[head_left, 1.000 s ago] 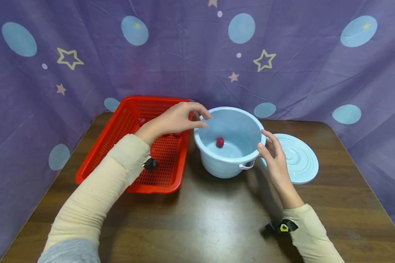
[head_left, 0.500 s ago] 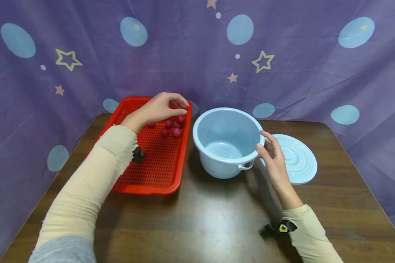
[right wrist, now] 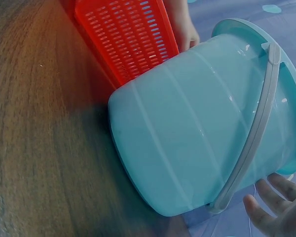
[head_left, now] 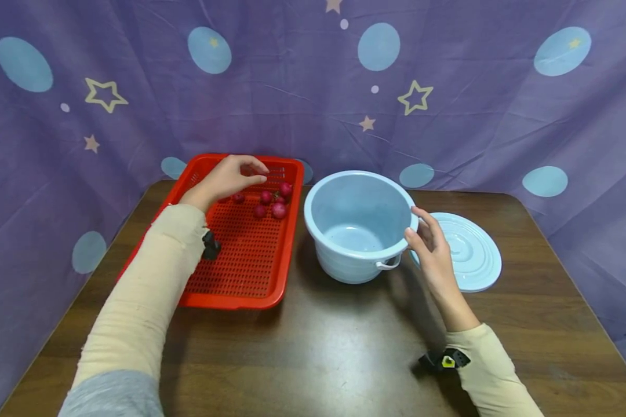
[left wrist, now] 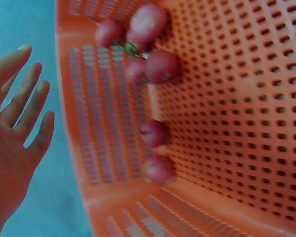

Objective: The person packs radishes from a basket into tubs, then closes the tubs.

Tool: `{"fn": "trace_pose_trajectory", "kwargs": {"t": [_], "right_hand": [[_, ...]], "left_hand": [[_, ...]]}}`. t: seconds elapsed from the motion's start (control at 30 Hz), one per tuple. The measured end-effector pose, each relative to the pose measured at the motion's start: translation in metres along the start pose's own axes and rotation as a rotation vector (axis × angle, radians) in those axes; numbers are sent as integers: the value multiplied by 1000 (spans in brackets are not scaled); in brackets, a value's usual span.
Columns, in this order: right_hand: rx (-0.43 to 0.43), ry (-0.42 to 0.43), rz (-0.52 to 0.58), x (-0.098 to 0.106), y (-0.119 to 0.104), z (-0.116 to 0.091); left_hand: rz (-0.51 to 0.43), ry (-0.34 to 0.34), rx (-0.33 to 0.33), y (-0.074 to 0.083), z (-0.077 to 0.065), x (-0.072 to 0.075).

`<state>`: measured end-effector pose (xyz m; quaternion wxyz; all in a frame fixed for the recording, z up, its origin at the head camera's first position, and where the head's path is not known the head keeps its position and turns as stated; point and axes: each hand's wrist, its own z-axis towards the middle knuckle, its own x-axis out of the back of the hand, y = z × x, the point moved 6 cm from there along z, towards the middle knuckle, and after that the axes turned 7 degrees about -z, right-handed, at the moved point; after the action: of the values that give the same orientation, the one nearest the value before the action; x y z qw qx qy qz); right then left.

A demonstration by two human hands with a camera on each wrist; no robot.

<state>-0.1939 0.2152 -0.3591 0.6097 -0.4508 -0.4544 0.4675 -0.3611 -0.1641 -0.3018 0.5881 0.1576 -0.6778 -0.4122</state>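
Note:
My left hand [head_left: 228, 176], empty with loosely bent fingers, hovers over the back of a red plastic basket [head_left: 228, 302]. Several round magenta radishes [head_left: 279, 210] lie along the basket's back and right side. In the left wrist view, radishes [left wrist: 162, 66] show bits of green stem, and the hand's spread fingers appear beyond the basket wall. A light blue bucket [head_left: 348, 267] stands right of the basket. My right hand [head_left: 437, 259] grips its right rim, thumb on the edge and fingers outside. No radish shows inside; the near wall hides part of the floor.
A round light blue lid [head_left: 472, 252] lies on the wooden table [head_left: 339, 347], just right of the bucket. The bucket's handle [right wrist: 249, 143] hangs down its side. Behind the table hangs a purple curtain [head_left: 292, 87] with stars and dots.
My left hand has moved left from the bucket rim to above the basket. A radish seen inside the bucket one second ago is out of sight now. The right hand stays on the rim.

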Motion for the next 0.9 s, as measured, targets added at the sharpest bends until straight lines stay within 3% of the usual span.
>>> {"fn": "trace_pose_trajectory", "kwargs": {"t": [0.3, 0.9], "right_hand": [[9, 1, -21, 0, 0, 1], [-4, 9, -46, 1, 1, 0]], "left_hand": [[-17, 76, 81, -42, -7, 11], [29, 111, 212, -99, -18, 11]]}}
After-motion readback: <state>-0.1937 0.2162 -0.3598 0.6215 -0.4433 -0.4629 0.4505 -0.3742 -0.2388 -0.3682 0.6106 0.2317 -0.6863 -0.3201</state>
